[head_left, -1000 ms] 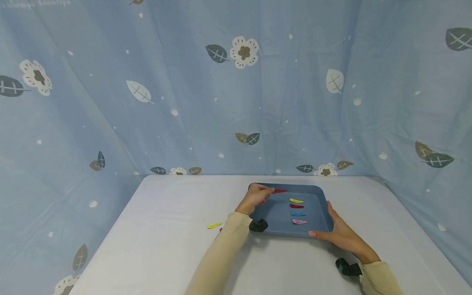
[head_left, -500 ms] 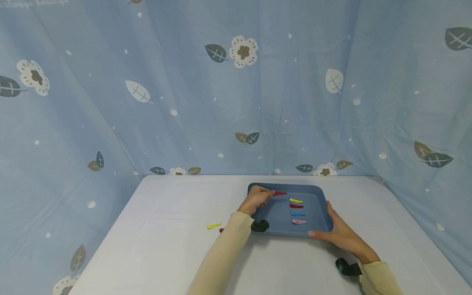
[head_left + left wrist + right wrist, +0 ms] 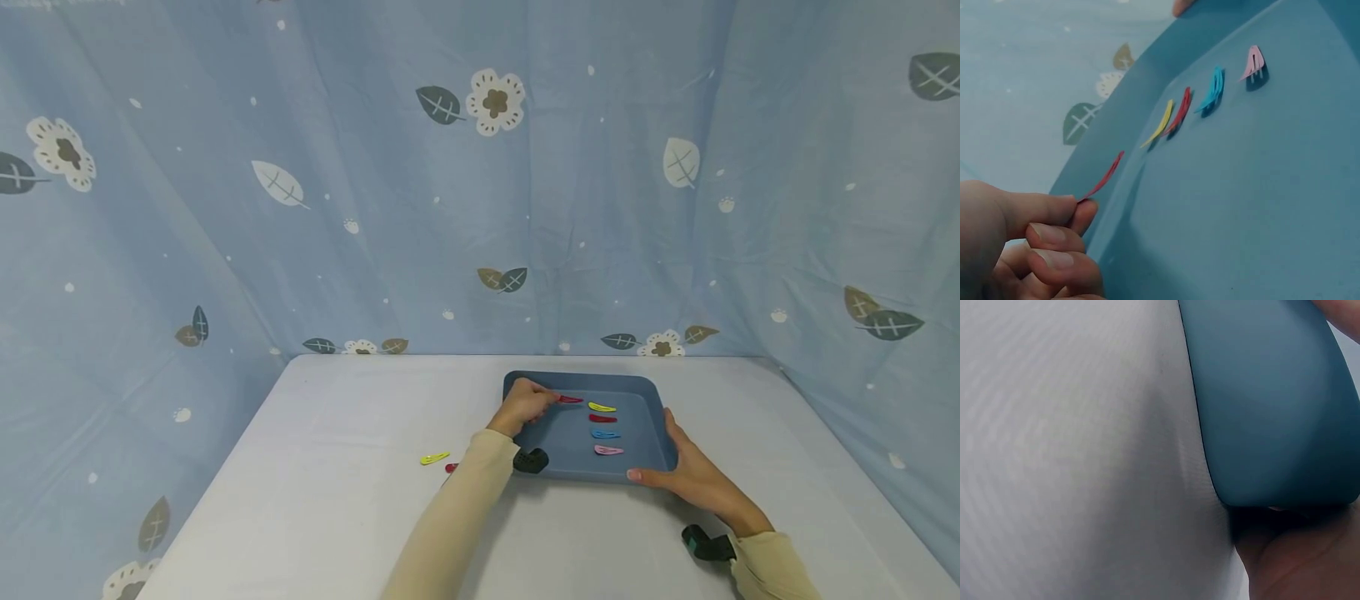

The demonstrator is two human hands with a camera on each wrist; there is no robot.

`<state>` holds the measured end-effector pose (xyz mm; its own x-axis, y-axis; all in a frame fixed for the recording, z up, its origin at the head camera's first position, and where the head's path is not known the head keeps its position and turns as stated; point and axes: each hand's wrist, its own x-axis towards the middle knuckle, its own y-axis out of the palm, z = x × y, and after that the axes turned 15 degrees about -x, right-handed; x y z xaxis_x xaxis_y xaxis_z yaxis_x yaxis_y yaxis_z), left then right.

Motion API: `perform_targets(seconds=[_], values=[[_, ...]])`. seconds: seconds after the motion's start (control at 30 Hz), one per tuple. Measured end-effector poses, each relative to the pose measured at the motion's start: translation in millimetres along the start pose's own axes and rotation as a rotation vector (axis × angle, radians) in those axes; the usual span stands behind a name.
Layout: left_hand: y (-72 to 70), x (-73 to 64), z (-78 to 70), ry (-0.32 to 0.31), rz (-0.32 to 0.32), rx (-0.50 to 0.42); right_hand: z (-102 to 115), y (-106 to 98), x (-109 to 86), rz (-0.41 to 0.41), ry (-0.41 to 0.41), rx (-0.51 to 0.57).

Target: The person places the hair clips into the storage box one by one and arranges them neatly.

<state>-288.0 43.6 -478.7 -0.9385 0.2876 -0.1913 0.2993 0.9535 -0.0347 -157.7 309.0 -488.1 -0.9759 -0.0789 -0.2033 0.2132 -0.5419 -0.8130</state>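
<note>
Between thumb and forefinger, my left hand pinches the tail of a red hair clip over the back left part of a blue-grey tray. A column of hair clips lies inside the tray: a yellow clip, a second red clip, a blue clip and a pink clip, from back to front. My right hand grips the tray's front right corner, thumb along the front wall and fingers at the right side. In the right wrist view, the tray's outer wall hides most of that hand.
On the white table, left of the tray, lie another yellow clip and a red clip partly hidden by the left sleeve. A blue patterned curtain hangs behind the table and along its sides.
My left hand has brought the red hair clip slightly nearer, toward the yellow clip's level. The right hand and the tray have stayed in place.
</note>
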Motion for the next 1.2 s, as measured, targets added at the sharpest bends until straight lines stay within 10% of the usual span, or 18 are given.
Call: perform_targets(seconds=[1.2], values=[[8.8,10.1,1.7,-0.024,-0.047,0.162,0,2,-0.4,-0.015,-0.014,0.01]])
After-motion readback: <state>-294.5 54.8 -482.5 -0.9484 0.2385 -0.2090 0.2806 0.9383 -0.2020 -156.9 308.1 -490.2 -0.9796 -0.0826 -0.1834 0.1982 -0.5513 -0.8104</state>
